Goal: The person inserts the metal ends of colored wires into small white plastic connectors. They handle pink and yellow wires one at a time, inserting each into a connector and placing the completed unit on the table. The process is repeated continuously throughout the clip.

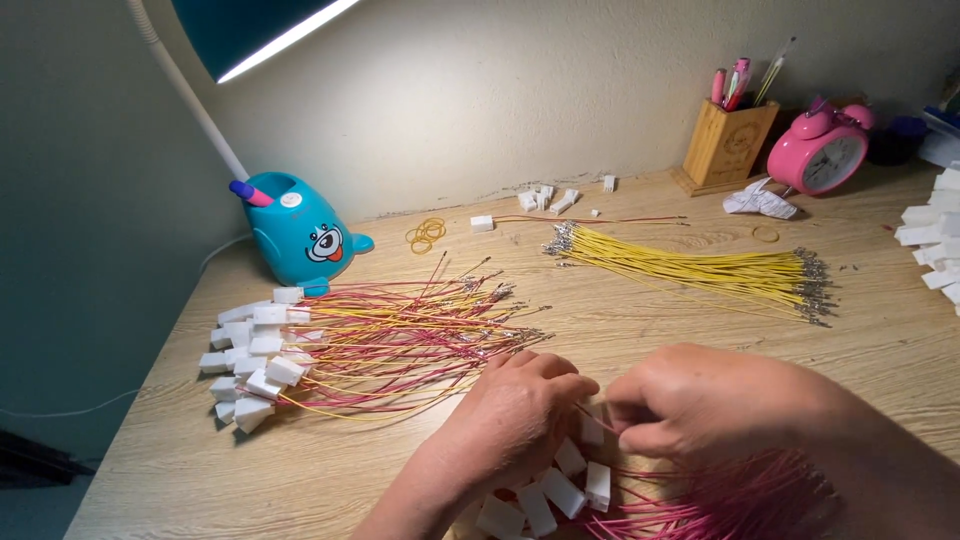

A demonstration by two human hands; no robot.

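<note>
Left hand (515, 405) and right hand (700, 400) clenched together at the desk's (640, 310) near edge, what each grip pinches hidden (white plugs (560, 490) and red wires (720, 500) just below), yellow wires (690, 270) well apart, bare wood between.

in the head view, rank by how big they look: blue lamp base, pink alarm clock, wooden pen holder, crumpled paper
1. blue lamp base, clearly largest.
2. pink alarm clock and wooden pen holder: look about alike, so unranked; both sit far back on the desk.
3. crumpled paper, smallest.
</note>
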